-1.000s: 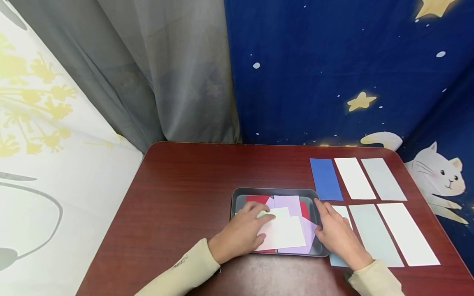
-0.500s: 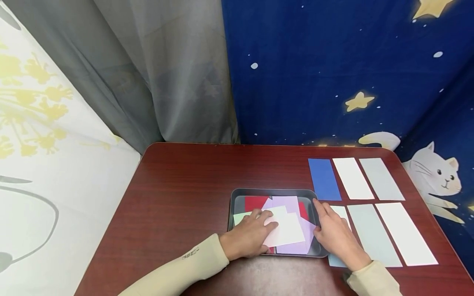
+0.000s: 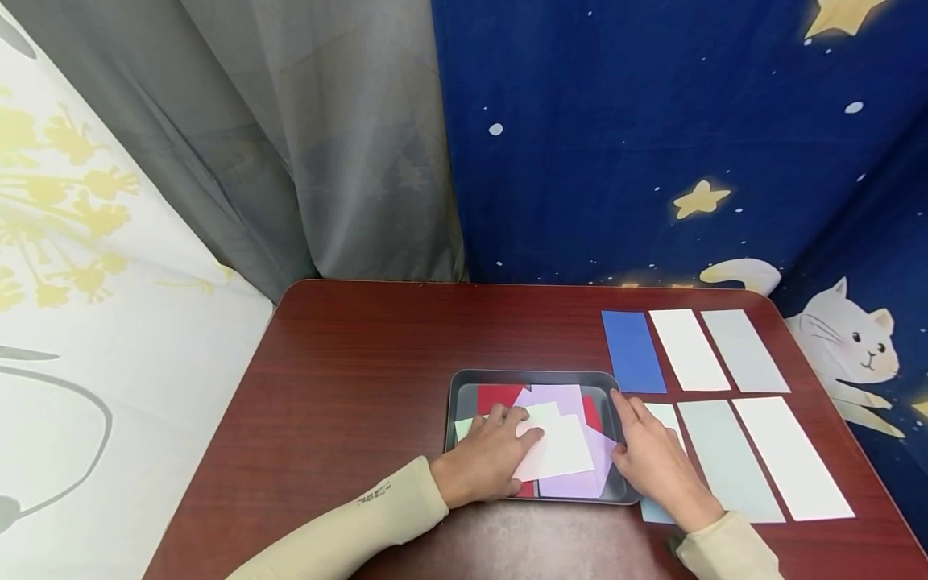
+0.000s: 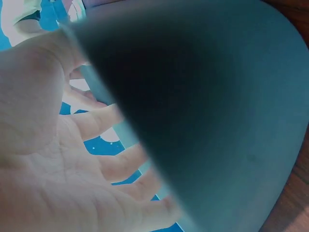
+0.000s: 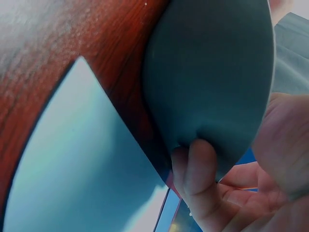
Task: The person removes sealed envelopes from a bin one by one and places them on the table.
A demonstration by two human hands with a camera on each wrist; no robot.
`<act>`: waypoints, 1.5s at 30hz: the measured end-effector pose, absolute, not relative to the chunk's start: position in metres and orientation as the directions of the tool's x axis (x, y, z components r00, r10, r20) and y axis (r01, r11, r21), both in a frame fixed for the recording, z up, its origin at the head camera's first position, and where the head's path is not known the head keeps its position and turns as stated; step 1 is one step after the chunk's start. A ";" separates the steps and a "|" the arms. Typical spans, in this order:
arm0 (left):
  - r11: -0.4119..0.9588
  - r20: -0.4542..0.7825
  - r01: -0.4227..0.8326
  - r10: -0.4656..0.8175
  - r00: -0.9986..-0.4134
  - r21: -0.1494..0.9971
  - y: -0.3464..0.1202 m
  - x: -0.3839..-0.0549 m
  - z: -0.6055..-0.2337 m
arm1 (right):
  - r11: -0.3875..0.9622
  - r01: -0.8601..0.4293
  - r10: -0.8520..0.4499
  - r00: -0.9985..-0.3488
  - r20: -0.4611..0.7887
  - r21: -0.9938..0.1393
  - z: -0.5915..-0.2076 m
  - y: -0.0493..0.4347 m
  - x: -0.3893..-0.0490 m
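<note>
One tray (image 3: 466,399) of coloured cards (image 3: 569,451) sat on the desk (image 3: 362,362), well in from the far edge, as I followed by camera. Over the tray's left half spread the left hand (image 3: 484,459), fingers loosely bent, tips on the cards; I saw no pinch. At its right edge the right hand (image 3: 661,459) grasped the tray, thumb by the rim, fingertips against the outer wall. Strips (image 3: 728,459) lay in two rows toward the desk's right edge. Singling out a card while steadying the tray looked like the step in hand; the next move, I judged, called for a thumb-and-finger pinch on one card's edge.
</note>
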State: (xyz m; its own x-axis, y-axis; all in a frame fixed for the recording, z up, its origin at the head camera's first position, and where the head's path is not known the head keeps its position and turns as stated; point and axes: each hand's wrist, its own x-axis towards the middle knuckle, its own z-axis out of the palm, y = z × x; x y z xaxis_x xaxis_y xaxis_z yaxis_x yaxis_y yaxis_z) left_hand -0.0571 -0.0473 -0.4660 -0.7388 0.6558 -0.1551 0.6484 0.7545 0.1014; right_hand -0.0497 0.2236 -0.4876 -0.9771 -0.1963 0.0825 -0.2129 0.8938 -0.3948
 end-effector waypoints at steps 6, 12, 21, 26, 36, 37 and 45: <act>0.765 -0.131 0.635 0.644 -0.753 0.112 -0.049 -0.059 -0.467 | 0.893 -0.216 -0.198 -0.976 0.086 -0.394 -0.488 0.223 -0.050; 0.762 -0.110 0.635 0.647 -0.755 0.124 -0.052 -0.061 -0.465 | 0.894 -0.212 -0.194 -0.977 0.086 -0.395 -0.488 0.223 -0.050; 0.752 -0.041 0.646 0.655 -0.755 0.130 -0.056 -0.066 -0.456 | 0.897 -0.203 -0.190 -0.979 0.072 -0.392 -0.487 0.224 -0.050; 0.756 -0.025 0.634 0.646 -0.763 0.162 -0.059 -0.069 -0.451 | 0.899 -0.212 -0.197 -0.977 0.080 -0.383 -0.488 0.225 -0.050; 0.769 -0.016 0.611 0.624 -0.781 0.189 -0.064 -0.072 -0.449 | 0.902 -0.217 -0.199 -0.976 0.088 -0.374 -0.488 0.224 -0.049; 0.770 -0.010 0.610 0.622 -0.783 0.187 -0.065 -0.073 -0.449 | 0.902 -0.218 -0.199 -0.976 0.089 -0.373 -0.488 0.223 -0.049; 0.780 0.020 0.591 0.600 -0.800 0.206 -0.071 -0.078 -0.446 | 0.900 -0.223 -0.201 -0.975 0.098 -0.374 -0.489 0.222 -0.050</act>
State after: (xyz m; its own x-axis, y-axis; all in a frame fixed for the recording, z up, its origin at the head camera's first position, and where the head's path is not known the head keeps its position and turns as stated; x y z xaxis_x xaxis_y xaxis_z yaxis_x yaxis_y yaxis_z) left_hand -0.0780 -0.0708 -0.4458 -0.7998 0.6000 0.0202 0.5906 0.7803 0.2055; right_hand -0.0497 0.2222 -0.4889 -0.9746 -0.2014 0.0976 -0.2235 0.9001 -0.3740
